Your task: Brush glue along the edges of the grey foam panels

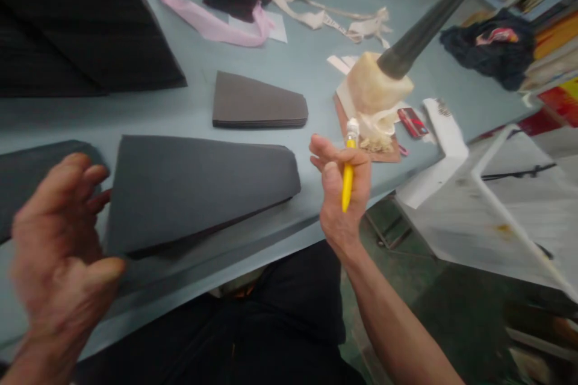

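1. My left hand (61,246): wide open, fingers spread, holding nothing, just left of the big grey cloth panel (198,192)
2. Panel looks light, limp and layered; I'd pinch its near edge. Little room between it and the front edge of the pale blue table (180,114); more beyond it, toward the smaller grey panel (257,101)
3. My right hand (341,216): closed on a yellow pen (347,189), right of the big panel
4. Further right of it: dark spike (424,24) in a cream block (377,87)

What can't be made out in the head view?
Left hand: motion-blurred, fingers smeared.
Yellow pen: grip section hidden by the right hand.
Red packet: too small, markings unreadable.
Dark grey panel: cut off by the left edge, partly behind the left hand.
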`<state>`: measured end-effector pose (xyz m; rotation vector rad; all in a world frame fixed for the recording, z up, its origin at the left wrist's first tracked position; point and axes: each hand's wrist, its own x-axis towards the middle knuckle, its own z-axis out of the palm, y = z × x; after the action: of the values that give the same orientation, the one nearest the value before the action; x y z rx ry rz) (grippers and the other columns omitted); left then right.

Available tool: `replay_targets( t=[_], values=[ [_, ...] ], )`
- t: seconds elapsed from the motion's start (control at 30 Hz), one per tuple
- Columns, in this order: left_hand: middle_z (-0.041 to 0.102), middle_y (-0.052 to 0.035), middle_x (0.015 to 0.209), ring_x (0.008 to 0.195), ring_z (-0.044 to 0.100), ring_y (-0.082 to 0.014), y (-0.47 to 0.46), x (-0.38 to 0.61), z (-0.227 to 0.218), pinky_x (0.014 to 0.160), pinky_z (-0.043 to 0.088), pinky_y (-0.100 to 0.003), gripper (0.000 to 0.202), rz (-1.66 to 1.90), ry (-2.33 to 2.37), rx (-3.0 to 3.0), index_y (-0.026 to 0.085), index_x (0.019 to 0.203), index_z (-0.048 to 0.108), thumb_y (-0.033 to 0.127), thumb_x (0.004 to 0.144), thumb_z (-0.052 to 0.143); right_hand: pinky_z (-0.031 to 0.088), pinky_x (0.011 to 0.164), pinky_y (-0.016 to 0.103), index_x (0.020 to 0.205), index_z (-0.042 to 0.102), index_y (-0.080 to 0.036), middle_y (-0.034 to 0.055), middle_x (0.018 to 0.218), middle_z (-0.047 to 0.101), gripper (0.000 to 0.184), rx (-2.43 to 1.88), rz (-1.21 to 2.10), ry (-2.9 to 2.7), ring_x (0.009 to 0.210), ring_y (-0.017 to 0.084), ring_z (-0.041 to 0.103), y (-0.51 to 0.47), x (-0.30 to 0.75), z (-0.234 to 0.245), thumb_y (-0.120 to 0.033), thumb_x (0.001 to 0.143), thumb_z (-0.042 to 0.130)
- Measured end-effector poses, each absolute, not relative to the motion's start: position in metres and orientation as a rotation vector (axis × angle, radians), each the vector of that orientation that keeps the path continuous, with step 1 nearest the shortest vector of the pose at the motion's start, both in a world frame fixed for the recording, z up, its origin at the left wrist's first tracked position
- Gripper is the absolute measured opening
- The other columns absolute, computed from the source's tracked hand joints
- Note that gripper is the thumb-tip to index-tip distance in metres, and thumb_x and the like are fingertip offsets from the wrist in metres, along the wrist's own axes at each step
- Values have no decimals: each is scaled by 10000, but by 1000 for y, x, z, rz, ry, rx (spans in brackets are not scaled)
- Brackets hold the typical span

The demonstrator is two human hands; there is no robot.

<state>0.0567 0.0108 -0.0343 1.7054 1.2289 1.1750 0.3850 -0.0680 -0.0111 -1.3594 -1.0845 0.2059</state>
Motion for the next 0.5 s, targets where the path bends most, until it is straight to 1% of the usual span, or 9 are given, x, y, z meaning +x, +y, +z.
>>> replay_targets(
  t=[0.03,0.1,0.17,0.2,0.27,0.33,0.37,0.43,0.5],
  values=[
    [545,86,1755,1655,448,-462,6,63,-31,1342,427,-597,1088,1271,1174,1742,611,1600,572,915,612,913,612,1122,598,1174,463,-307,162,1401,774,270,-1336,207,-1048,1353,294,765,-67,381,-13,-556,1105,542],
    [466,69,1820,1675,436,-435,-1,70,-28,1350,438,-577,1056,1219,1092,1801,625,1640,507,920,694,874,575,1160,617,1172,488,-314,140,1417,763,281,-1289,216,-989,1405,313,741,-65,373,-17,-551,1077,602],
    [394,-7,1867,1689,414,-440,-3,68,-29,1351,449,-563,1165,1173,1050,1876,570,1714,416,938,692,837,547,1192,611,1165,498,-322,112,1400,766,272,-1245,197,-908,1415,310,740,-63,367,-21,-528,1060,640],
    [392,-37,1867,1690,413,-441,-4,65,-30,1356,447,-558,1195,1154,1052,1919,539,1734,397,937,693,830,553,1186,601,1164,499,-327,105,1405,764,250,-1248,186,-899,1423,310,738,-61,365,-23,-518,1067,629],
    [397,-78,1861,1696,401,-444,-5,61,-30,1373,426,-568,1235,1103,1077,2002,484,1766,361,948,708,798,591,1125,564,1189,502,-342,103,1434,751,196,-1311,143,-929,1447,312,726,-60,362,-25,-511,1104,549],
    [393,-97,1861,1706,383,-440,-6,60,-28,1391,399,-577,1224,1035,1110,2063,445,1790,322,953,760,747,620,1053,533,1232,506,-356,109,1474,734,192,-1393,104,-984,1477,317,706,-59,360,-26,-514,1142,443],
    [381,-101,1866,1712,371,-436,-6,60,-27,1397,388,-578,1201,1001,1118,2086,435,1798,301,946,796,721,622,1042,530,1246,506,-359,111,1484,732,204,-1406,98,-1000,1487,319,700,-59,359,-27,-516,1152,415],
    [342,-101,1883,1727,338,-428,-6,61,-23,1409,358,-585,1146,951,1101,2130,432,1811,256,912,864,689,605,1083,553,1244,511,-354,113,1475,746,207,-1363,105,-997,1483,321,702,-58,358,-28,-524,1154,434],
    [292,-102,1901,1744,295,-422,-5,62,-22,1422,319,-599,1096,933,1061,2180,435,1818,213,868,921,670,564,1163,581,1228,522,-342,109,1442,773,223,-1285,129,-970,1460,315,718,-57,357,-30,-545,1136,512]
  ],
)
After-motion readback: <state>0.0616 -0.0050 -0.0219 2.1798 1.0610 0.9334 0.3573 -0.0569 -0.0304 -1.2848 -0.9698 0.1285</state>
